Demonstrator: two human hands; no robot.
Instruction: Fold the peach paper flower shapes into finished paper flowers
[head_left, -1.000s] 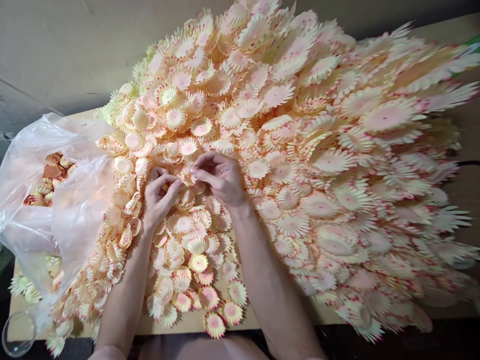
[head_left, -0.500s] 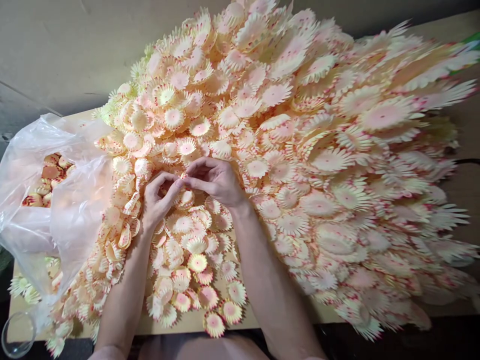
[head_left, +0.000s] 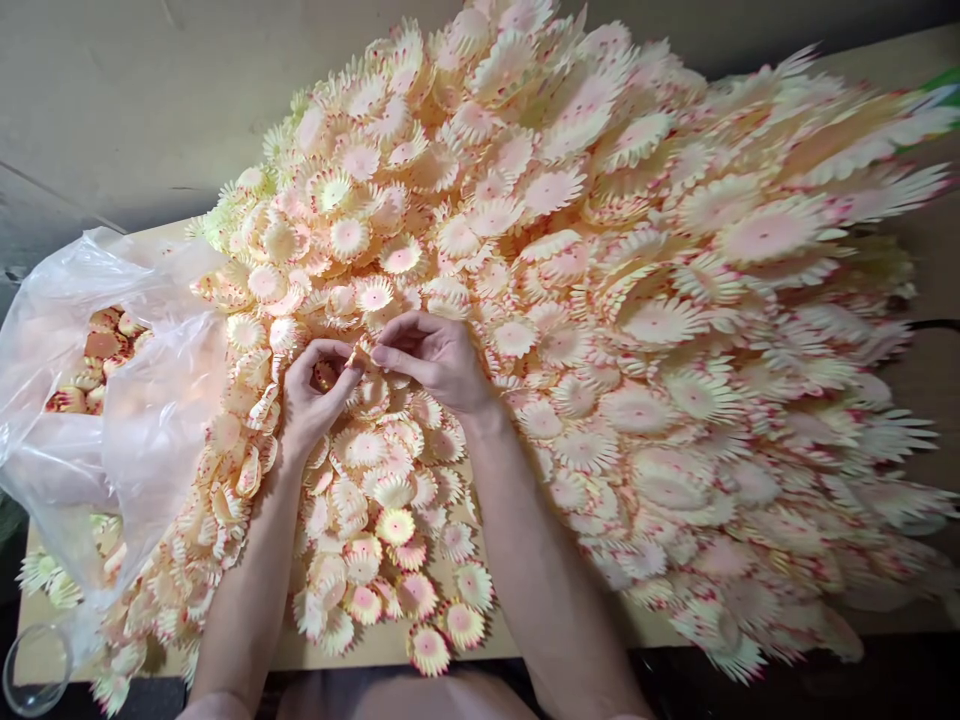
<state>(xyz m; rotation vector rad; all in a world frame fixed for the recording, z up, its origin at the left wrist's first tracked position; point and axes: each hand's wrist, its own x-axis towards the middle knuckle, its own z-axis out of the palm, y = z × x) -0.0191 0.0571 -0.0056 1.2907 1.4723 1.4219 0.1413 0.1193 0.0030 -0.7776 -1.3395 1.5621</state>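
Note:
A small cream artificial flower petal disc (head_left: 360, 351) with red-tipped fringed edges is held up between my two hands. My left hand (head_left: 315, 395) pinches it with thumb and forefinger, the other fingers curled. My right hand (head_left: 439, 365) meets its right edge with thumb and forefinger drawn together; the exact contact is small and partly hidden. Below the hands lies a loose heap of similar petal discs (head_left: 367, 447), some with pink centres, and a yellower one (head_left: 394, 525) among them.
A large pile of bigger fringed petal discs (head_left: 660, 322) covers the middle and right. On the left, a clear plastic bag (head_left: 60, 290) holds more pieces. A transparent round container (head_left: 36, 668) sits at the table's (head_left: 322, 652) front left corner. A wall (head_left: 112, 110) rises behind.
The fingertips have moved slightly apart, and more of the petal disc shows between them. My right thumb has shifted a little to the right. The piles look the same.

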